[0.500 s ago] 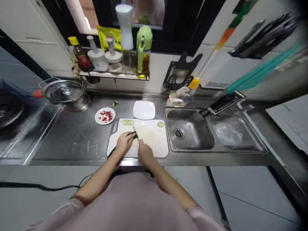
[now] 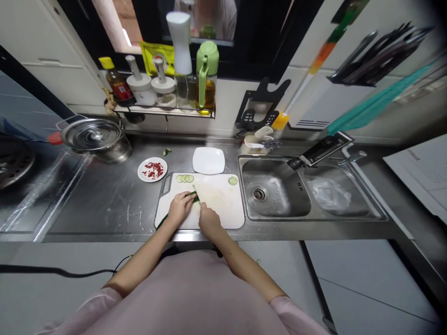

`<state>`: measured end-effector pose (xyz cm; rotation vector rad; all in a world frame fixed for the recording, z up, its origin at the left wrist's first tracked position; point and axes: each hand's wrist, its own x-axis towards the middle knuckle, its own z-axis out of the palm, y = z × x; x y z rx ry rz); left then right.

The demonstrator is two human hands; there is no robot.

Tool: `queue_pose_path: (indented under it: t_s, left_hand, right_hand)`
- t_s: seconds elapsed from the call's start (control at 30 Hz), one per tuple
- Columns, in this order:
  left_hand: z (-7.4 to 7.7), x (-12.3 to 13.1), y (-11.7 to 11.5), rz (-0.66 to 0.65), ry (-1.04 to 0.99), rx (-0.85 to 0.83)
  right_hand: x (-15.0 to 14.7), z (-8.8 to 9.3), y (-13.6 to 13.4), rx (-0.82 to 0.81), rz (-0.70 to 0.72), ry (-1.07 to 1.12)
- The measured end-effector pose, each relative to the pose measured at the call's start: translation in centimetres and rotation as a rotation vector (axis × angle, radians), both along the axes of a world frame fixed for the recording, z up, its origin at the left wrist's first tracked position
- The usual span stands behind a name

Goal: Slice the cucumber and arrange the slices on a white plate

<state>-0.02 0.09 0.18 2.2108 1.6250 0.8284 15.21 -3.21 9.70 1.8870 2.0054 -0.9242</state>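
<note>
A white cutting board (image 2: 223, 195) lies on the steel counter in front of me. My left hand (image 2: 179, 207) is closed over a dark green cucumber (image 2: 196, 198), pinning it to the board. My right hand (image 2: 208, 218) grips a knife (image 2: 195, 190) whose blade stands against the cucumber's cut end. A few pale cucumber slices (image 2: 185, 178) lie at the board's far left edge. One more slice (image 2: 233, 180) rests at the far right corner.
A small plate of chopped red chilli (image 2: 152, 169) and a white square plate (image 2: 208, 160) sit behind the board. A lidded steel pot (image 2: 95, 137) stands at the left, a double sink (image 2: 279, 193) at the right. Bottles fill a shelf (image 2: 164, 108) at the back wall.
Both hands stay on the board in nearly the same place. The view has shifted slightly downward.
</note>
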Motion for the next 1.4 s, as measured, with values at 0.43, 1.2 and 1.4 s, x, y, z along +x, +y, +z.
queue_pose_path:
  t_s: [0.43,1.2,1.4]
  left_hand:
    - [0.1,0.0,-0.1,-0.003,0.000,0.016]
    - [0.0,0.0,0.0,0.004,-0.013,-0.010]
    - [0.3,0.1,-0.1,0.000,-0.013,-0.011]
  right_hand:
    - [0.0,-0.5,0.1,-0.019,0.006,0.001]
    - [-0.1,-1.6,0.7,-0.026,0.007,-0.004]
    - [-0.3,-1.7,0.8,-0.032,0.002,0.000]
